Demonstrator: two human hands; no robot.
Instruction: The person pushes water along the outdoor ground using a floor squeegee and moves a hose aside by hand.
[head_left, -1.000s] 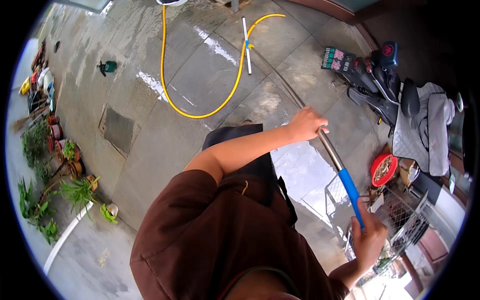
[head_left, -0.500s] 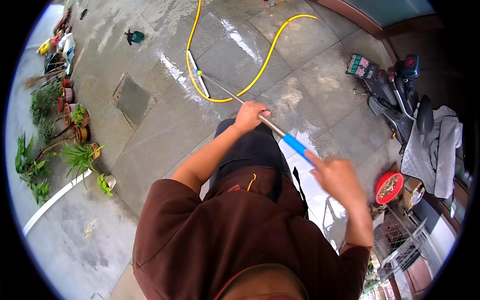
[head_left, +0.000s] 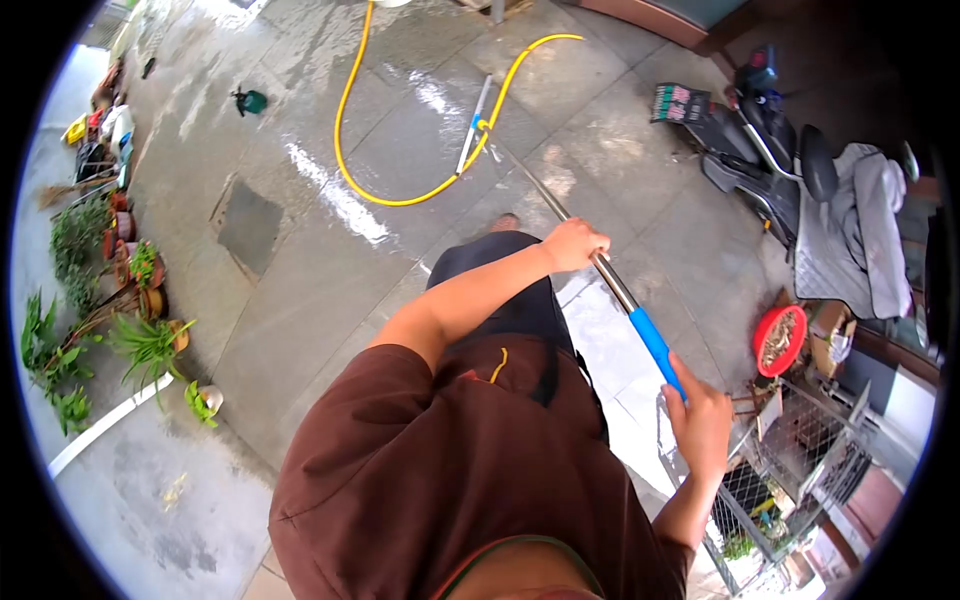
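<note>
A floor squeegee (head_left: 546, 192) with a long metal pole and a blue grip (head_left: 655, 345) slants across my front. My left hand (head_left: 575, 246) is wrapped around the middle of the pole. Farther down, my right hand (head_left: 700, 415) closes on the end of the blue grip. The squeegee's narrow blade (head_left: 467, 145) is at the wet paving, close beside a yellow hose (head_left: 408, 202). White wet streaks (head_left: 335, 195) show on the slabs left of the blade.
At right stand a scooter (head_left: 765, 150), a grey quilted cover (head_left: 850, 250), a red basin (head_left: 779, 340) and a wire cage (head_left: 790, 450). Potted plants (head_left: 150, 345) line the left wall. A green spray bottle (head_left: 251, 101) sits on the paving.
The squeegee blade has swept right across the slab, between the hose's two sides. Both hands have shifted with the pole, the left to the right and the right lower.
</note>
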